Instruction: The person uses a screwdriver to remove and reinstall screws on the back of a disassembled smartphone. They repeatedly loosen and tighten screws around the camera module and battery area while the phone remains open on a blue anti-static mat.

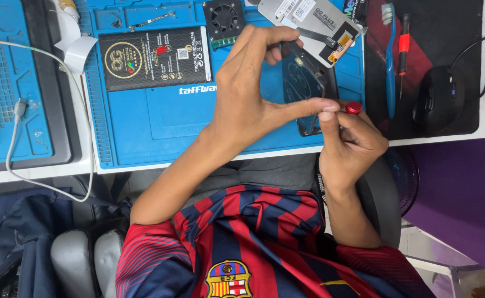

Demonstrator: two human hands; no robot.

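**Two hands close on a dark phone above a blue repair mat**

The blue work mat [160,121] covers most of the white bench, its far edge moulded into shallow trays. One tray, far and left of centre, holds a thin metal strip [150,21]; what lies in the others is too small to tell. On the mat's far half rests a black printed box [154,58], and just right of it a small black fan [224,17].

To the right lies a black pad [446,60] bearing a blue toothbrush [390,55], a red-and-black screwdriver [403,47] and a black mouse [438,99]. To the left a second blue mat [11,83] sits under a looping white cable [49,127].

At the near right edge of the blue work mat, the dark phone [308,88] stands tilted on its long side. A grey display panel [308,25] with an orange flex tab lies just beyond it.

The left hand [248,94] arches over the phone, forearm slanting up from the near left, fingers curled across the far end and thumb stretched right along the near edge: it grips the phone. The right hand [350,140] rises from the near side, fingers bunched tight around a red-capped tool [354,107], its thumb meeting the left thumb tip. The tool's tip is hidden behind the fingers.
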